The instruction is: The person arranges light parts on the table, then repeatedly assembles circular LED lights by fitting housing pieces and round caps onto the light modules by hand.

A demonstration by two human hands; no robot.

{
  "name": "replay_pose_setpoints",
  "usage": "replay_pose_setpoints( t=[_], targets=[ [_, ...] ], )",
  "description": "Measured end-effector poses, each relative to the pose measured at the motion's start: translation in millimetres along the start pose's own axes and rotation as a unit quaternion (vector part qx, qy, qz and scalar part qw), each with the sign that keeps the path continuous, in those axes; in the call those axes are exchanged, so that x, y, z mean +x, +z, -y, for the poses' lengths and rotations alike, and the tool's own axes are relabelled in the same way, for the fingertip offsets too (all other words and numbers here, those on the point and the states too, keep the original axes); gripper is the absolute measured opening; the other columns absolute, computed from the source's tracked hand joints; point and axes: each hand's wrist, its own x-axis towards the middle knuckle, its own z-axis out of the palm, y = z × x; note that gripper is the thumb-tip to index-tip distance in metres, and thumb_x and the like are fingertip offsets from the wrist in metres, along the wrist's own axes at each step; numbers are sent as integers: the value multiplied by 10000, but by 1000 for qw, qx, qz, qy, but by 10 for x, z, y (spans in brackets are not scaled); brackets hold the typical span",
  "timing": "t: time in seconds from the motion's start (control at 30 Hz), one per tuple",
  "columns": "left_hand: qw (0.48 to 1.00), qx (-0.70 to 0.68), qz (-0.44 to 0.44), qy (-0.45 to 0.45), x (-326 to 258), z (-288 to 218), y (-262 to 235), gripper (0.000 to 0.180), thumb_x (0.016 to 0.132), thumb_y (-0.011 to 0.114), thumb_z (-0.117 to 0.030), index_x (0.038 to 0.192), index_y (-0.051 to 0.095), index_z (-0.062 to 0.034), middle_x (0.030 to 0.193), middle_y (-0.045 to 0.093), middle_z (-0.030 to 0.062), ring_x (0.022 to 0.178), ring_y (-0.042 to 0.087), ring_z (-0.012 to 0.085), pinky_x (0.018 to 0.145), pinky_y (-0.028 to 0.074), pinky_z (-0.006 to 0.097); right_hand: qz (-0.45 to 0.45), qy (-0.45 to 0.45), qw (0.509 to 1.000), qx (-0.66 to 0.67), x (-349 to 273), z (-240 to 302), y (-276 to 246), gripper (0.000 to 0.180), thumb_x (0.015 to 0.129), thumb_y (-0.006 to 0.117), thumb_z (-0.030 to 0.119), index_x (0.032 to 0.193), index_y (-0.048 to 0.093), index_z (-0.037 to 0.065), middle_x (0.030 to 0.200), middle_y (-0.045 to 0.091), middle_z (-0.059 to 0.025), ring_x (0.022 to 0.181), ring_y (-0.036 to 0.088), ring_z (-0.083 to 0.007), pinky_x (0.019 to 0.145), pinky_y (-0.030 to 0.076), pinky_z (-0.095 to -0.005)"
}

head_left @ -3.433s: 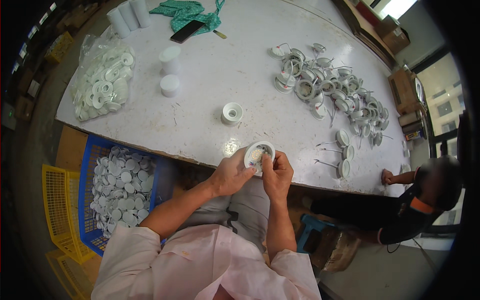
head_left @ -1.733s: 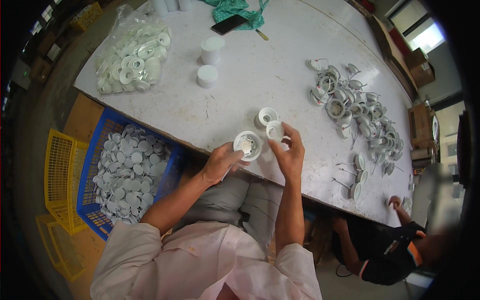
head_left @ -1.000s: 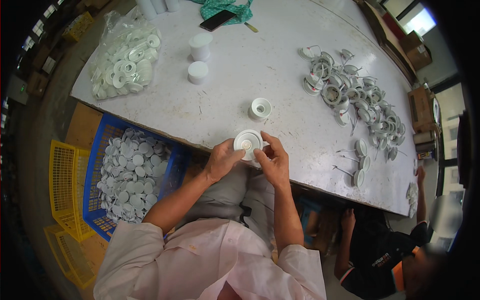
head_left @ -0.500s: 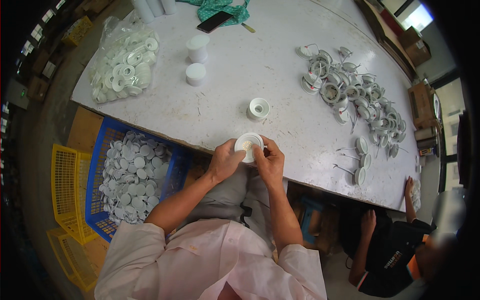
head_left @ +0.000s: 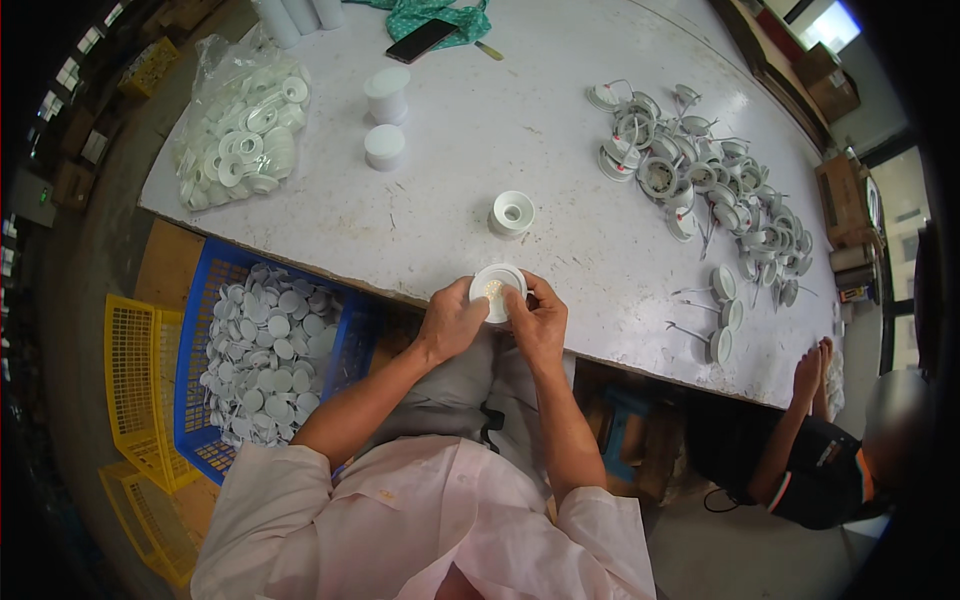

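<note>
Both my hands hold a round white downlight [head_left: 497, 288] over the table's near edge. Small yellowish LED dots show inside its stepped rim. My left hand [head_left: 453, 322] grips the left side, thumb reaching into the opening. On the opposite side, my right hand [head_left: 541, 322] pinches the rim, with its thumb inside too. Just beyond them on the table stands a white cup-shaped ring [head_left: 513, 212] with a hole in its middle. The fingers under the downlight are hidden.
A bag of white rings [head_left: 245, 150] and stacked white discs [head_left: 385, 147] are left on the table [head_left: 440, 190]. Wired downlights [head_left: 700, 175] are heaped right. A blue basket [head_left: 190, 370] of discs stands lower left. A phone [head_left: 422, 40] lies far back; a co-worker [head_left: 825, 470] sits right.
My hands keep nearly the same grip on the downlight. At right, the co-worker has shifted toward the table and brought both hands together. The whole view has moved slightly.
</note>
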Motion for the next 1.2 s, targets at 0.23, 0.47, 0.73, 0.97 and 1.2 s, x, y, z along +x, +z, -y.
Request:
replay_pose_setpoints(
  t=[0.23,0.47,0.73,0.97,1.2],
  targets=[
    [999,-39,32,-5,40,50,6,260,869,541,-118,1063,610,41,736,586,8,594,476,48,524,403,229,-19,-27,999,-16,-32,-36,-21,248,869,644,80,1099,630,-14,709,599,8,537,476,-22,472,398,-181],
    [998,15,50,-26,29,-13,0,327,832,541,-187,1032,618,59,890,678,194,819,647,219,748,497,335,-41,-31,998,-27,-78,-36,-23,237,860,645,66,1083,638,-13,724,595,10,565,474,-22,492,396,-184],
    [997,8,68,-47,50,-49,14,350,842,529,-184,1081,604,62,923,672,184,844,636,210,771,490,333,-62,-48,996,-43,-91,-20,-19,238,863,640,58,1083,629,-32,813,631,-18,680,522,-33,583,431,-189],
    [992,-62,92,-66,27,-34,18,236,915,546,-133,1086,584,24,717,499,-30,542,381,20,446,322,204,-54,12,998,2,-91,-73,-43,242,874,635,76,1088,623,-37,846,650,-48,664,557,-49,563,451,-193],
    [989,-85,104,-62,32,13,-6,246,939,557,-157,1104,582,22,777,552,-8,581,429,33,487,362,195,-46,36,998,18,-71,20,-84,297,852,648,99,1113,618,-39,910,660,-62,658,548,-58,584,463,-207]
  ],
)
